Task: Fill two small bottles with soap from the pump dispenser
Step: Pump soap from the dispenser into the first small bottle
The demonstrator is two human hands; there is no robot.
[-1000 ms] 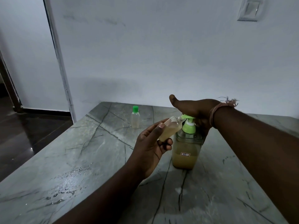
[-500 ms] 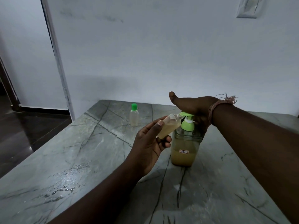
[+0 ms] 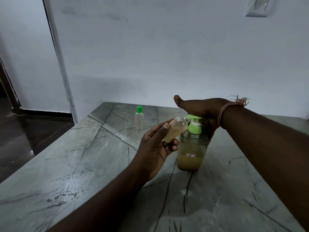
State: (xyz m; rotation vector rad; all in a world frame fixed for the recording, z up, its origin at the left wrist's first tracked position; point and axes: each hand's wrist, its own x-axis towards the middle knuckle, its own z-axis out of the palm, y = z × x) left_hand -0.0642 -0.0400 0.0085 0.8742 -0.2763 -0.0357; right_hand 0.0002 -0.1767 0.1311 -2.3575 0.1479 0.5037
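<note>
Small open bottle (image 3: 175,129) at scene centre, tilted: long axis from low-left base up-right to mouth, mouth set against the spout tip (image 3: 187,118) of the green pump head (image 3: 194,117). Pale amber soap inside, filling a good share of the body; exact level hard to read through the fingers. Pinched in the left hand (image 3: 155,148), thumb on the near side, fingers curled round the base underneath. Directly right of the bottle, touching at the spout only: pump dispenser (image 3: 191,151), clear jar, upright, amber soap in its lower part, small label reading 35. Right hand (image 3: 200,108) laid flat on top of the pump head, palm down, thumb stretched out to the left, fingers hidden behind the jar, so curl cannot be told. Judged mid-fill on this bottle. Coming press probably straight down; spout fixed, so bottle mouth must stay level with the tip and on the left of it. Risk, as a guess: soap down the outside if the mouth slips. Farther back and left, well apart: second small bottle (image 3: 139,119), upright, green cap on, contents pale. All on a grey veined stone countertop (image 3: 103,156); water droplets (image 3: 70,186) near left.
</note>
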